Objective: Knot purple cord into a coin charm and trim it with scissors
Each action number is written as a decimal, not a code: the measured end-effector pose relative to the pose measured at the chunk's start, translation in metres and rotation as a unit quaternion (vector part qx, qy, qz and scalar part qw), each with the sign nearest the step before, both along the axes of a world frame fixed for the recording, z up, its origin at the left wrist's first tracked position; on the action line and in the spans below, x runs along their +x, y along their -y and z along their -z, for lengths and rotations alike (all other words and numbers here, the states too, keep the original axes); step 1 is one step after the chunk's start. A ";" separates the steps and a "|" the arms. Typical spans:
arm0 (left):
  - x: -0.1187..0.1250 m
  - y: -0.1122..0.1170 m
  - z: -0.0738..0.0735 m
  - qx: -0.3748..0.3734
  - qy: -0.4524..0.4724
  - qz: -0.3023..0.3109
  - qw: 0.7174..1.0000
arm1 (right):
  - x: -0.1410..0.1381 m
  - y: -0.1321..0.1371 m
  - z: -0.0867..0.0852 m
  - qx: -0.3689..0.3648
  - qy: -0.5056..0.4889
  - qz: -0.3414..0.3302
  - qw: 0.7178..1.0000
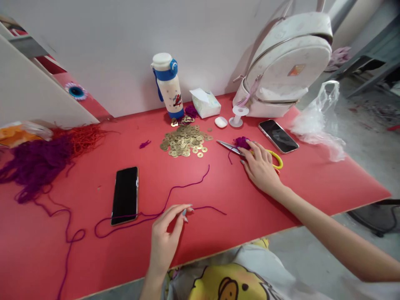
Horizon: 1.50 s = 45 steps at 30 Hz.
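My left hand [167, 231] is near the table's front edge, thumb and fingertips pinched together on a strand of purple yarn [209, 207]. One end sticks out to the right of the fingers, and the rest loops left across a phone. On the right, my right hand [261, 166] lies over a pair of scissors [229, 146] with yellow handles, fingers stretched out and slightly apart. Its fingertips touch or nearly touch a small purple yarn bundle [241, 142] beside the blades. The palm side and part of the scissors are hidden.
Brass-coloured holed discs [184, 139] lie in a pile mid-table. Behind stand a bottle [168, 89], a tissue pack [206, 104], a white spool [236, 121] and a backpack [281, 71]. Phones [125, 193] lie left and right. Purple yarn [40, 162] is heaped at left, a plastic bag [318, 125] at right.
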<state>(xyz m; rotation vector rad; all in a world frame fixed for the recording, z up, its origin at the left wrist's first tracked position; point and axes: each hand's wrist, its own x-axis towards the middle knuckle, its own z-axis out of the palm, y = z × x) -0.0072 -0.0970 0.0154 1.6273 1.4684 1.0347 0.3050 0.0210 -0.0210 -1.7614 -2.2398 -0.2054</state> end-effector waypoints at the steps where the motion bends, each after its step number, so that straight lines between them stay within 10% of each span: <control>1: -0.003 -0.001 -0.001 0.008 -0.017 0.000 1.000 | -0.002 -0.006 -0.002 0.002 -0.003 0.000 1.000; 10: 0.006 -0.044 -0.015 0.090 -0.189 0.100 0.973 | -0.074 -0.072 -0.004 -0.052 -0.073 -0.244 0.966; 18: 0.050 -0.100 0.010 0.116 -0.384 0.107 0.910 | -0.106 -0.117 -0.003 -0.026 -0.091 -0.253 0.963; 26: 0.054 -0.133 0.020 0.096 -0.233 0.092 0.963 | -0.088 -0.105 -0.002 0.012 -0.214 -0.164 0.963; 45: 0.037 -0.139 0.019 0.083 -0.040 -0.018 0.996 | -0.094 -0.066 -0.004 -0.116 -0.535 -0.152 0.823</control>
